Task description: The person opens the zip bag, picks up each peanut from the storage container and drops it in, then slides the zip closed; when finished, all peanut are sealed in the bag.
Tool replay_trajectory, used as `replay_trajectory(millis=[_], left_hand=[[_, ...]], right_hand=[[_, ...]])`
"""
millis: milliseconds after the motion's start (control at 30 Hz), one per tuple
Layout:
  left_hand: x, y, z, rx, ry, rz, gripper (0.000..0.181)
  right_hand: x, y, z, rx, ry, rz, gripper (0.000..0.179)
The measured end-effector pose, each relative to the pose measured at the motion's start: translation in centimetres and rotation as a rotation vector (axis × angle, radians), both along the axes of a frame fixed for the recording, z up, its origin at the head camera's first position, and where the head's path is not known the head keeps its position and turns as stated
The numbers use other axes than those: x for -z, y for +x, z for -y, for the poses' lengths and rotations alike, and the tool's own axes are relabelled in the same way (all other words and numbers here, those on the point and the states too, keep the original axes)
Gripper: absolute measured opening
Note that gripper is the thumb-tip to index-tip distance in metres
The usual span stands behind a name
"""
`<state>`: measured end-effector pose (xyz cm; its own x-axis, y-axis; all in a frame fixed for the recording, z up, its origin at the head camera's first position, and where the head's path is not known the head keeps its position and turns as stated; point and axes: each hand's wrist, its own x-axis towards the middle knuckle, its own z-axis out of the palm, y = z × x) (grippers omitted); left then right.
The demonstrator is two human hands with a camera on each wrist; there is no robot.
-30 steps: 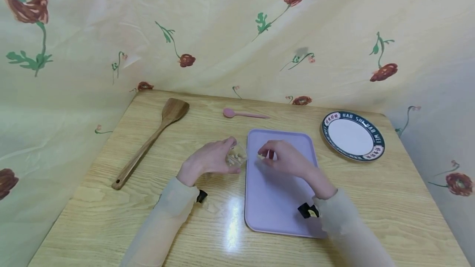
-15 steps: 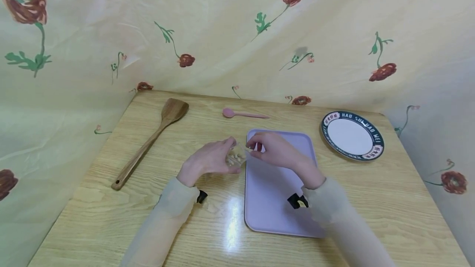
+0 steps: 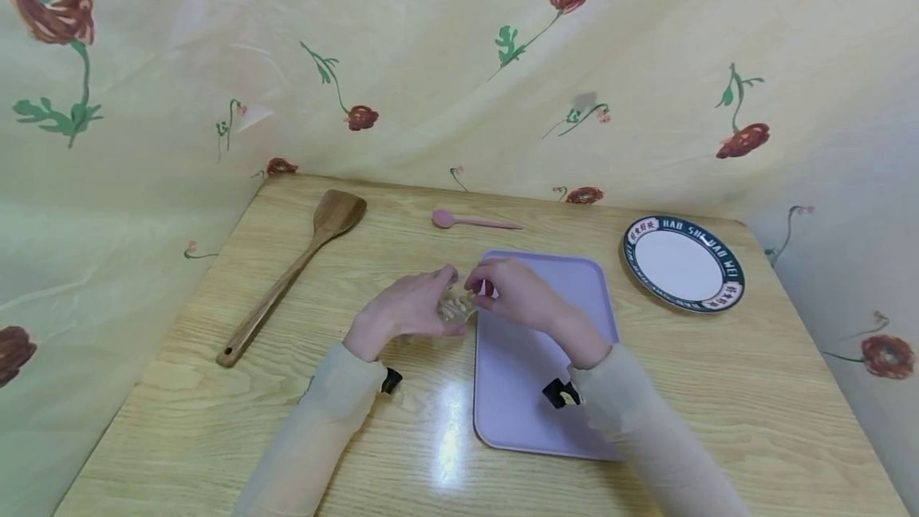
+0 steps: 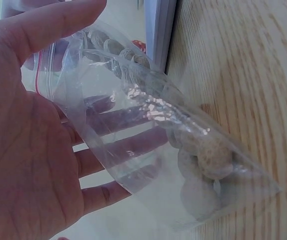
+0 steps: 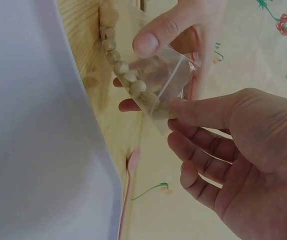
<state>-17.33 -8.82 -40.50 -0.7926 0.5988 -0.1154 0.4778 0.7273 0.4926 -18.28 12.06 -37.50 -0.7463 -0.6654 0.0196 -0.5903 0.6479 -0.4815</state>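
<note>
A clear zip-lock bag with a red line along its mouth is held over the table beside the tray's left edge. Inside lie several pale tan, lumpy pieces that look like unshelled peanuts. My left hand holds the bag from the left, thumb on one side and spread fingers behind the clear plastic. From the other side my right hand pinches the bag near its zip with thumb and forefinger, as the right wrist view shows. Whether a loose piece is also between those fingertips is hidden.
A lilac tray lies under my right forearm. A wooden spatula is at the left, and a pink spoon lies behind the tray. The dark-rimmed white plate stands at the right. Flowered cloth hangs behind the table.
My right hand has moved left from over the tray to the bag; a small pale bit showed at its fingertips one second ago. The left hand and the bag have stayed in place.
</note>
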Motion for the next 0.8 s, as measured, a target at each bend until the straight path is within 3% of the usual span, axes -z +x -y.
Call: replay_trajectory(millis=[800], left_hand=[[0.3,-0.1,0.0,-0.014,0.009,0.002,0.077]], right_hand=[[-0.5,0.5,-1.1,0.052,-0.060,0.018,0.016]])
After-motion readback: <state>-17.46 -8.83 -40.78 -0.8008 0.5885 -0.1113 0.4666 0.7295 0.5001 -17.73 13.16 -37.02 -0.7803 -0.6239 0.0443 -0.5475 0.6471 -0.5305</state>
